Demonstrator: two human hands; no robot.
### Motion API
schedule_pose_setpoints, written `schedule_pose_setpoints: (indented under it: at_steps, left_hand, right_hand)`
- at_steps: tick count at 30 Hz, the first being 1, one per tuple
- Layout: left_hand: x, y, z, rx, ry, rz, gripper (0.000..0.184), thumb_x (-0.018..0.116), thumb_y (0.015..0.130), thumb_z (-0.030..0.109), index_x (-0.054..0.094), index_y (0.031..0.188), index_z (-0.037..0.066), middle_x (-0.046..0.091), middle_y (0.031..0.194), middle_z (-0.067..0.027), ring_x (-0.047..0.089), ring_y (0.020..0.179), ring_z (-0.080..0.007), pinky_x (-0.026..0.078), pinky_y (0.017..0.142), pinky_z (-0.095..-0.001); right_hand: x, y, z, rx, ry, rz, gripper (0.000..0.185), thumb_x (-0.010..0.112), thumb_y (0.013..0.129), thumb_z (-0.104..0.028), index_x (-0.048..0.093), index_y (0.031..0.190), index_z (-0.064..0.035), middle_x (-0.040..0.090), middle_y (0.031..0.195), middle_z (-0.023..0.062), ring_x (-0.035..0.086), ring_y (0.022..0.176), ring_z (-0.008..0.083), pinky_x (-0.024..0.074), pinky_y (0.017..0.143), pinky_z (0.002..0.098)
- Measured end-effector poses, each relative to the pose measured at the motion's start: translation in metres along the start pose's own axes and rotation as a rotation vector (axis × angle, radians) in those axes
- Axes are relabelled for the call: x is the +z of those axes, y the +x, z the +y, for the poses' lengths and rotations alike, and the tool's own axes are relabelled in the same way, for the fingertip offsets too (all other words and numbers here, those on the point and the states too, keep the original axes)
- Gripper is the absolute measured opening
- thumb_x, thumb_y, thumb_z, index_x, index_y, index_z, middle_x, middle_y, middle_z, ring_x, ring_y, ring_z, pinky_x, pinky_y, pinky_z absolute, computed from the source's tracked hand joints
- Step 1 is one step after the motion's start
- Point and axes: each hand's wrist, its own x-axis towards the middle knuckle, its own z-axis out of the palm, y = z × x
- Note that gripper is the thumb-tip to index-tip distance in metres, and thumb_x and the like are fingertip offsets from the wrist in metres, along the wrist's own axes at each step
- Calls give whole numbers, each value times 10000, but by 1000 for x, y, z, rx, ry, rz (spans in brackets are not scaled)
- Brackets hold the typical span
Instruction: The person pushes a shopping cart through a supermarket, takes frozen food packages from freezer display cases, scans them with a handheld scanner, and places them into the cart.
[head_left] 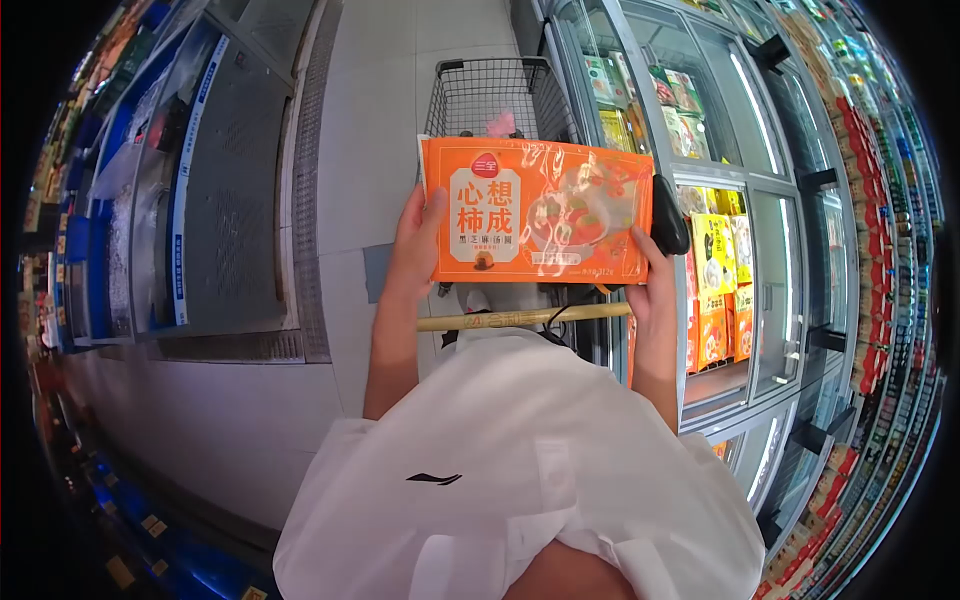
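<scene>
Nearest me, a person in a white shirt (480,410), both forearms reaching forward. Left hand (420,232) pinches one short end of an orange packet (540,215), thumb on the front, fingers mostly hidden behind. Right hand (652,275) pinches the opposite end, lower down, in much the same way. Held at both ends, the packet stays spread flat, its printed face turned up toward the wearer's eyes; the shiny film catches glare. It hangs above a cart, whose pale handle bar (480,321) crosses just below the packet. A rounded black piece (671,215), perhaps a door handle, shows beside the right hand.

Beyond the packet, the wire basket (490,64) carries something pink (501,124), too small to make out. Underfoot, pale tiled floor (370,80). To the right, a lit freezer (765,225) with glass panels; yellow bags (713,255) sit behind orange ones (711,335), fronts showing. Across the aisle, a blue-edged case (185,180). Farther right, packed shelves (880,230), blurred.
</scene>
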Motion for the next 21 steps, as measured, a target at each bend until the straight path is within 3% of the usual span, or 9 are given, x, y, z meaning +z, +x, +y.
schedule_pose_setpoints:
  at_steps: [3, 11, 21]
  left_hand:
    - [-4, -1, 3, 8, -46, 4, 424, 503, 1023, 341, 471, 1316, 36, 613, 1201, -64, 614, 1059, -119, 524, 883, -284]
    - [-4, 7, 11, 34, -40, -16, 429, 499, 1023, 362, 484, 1304, 38, 608, 1202, -60, 601, 1063, -108, 503, 894, -274]
    - [4, 26, -1, 32, 23, -74, 438, 497, 1024, 362, 506, 1311, 31, 618, 1191, -53, 586, 1067, -95, 465, 926, -267]
  right_hand:
    - [5, 4, 0, 51, -76, 9, 398, 667, 890, -113, 554, 1245, 27, 644, 1181, 145, 652, 1061, 235, 547, 901, 366]
    - [17, 7, -9, 67, -101, -20, 395, 664, 899, -146, 563, 1228, 47, 650, 1171, 155, 665, 1033, 241, 547, 891, 367]
    - [26, -8, -29, -81, -190, 12, 518, 692, 833, 1, 505, 1315, -29, 614, 1211, 138, 646, 1056, 239, 570, 867, 381]
